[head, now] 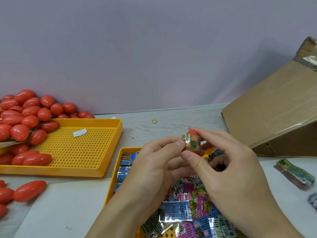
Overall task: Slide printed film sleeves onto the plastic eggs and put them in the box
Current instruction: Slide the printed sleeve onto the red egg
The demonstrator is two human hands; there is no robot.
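egg point(192, 132) with sleeve point(191, 143) round its middle, held above sleeve tray point(114, 177) | left hand point(154, 167) fingers pinch sleeve's left side | right hand point(228, 169) fingers grip egg top and bottom | box point(267, 121) right on worktop point(68, 203) | loose eggs point(25, 117) heaped left

Red plastic eggs point(25, 115) heaped at 9 o'clock on perforated yellow tray point(77, 148). Held egg point(193, 133) red, banded by green-and-orange printed sleeve point(192, 143). Loose sleeves point(188, 208) at 6 o'clock: blue, pink, green print. Brown cardboard box point(274, 109) at 3 o'clock.
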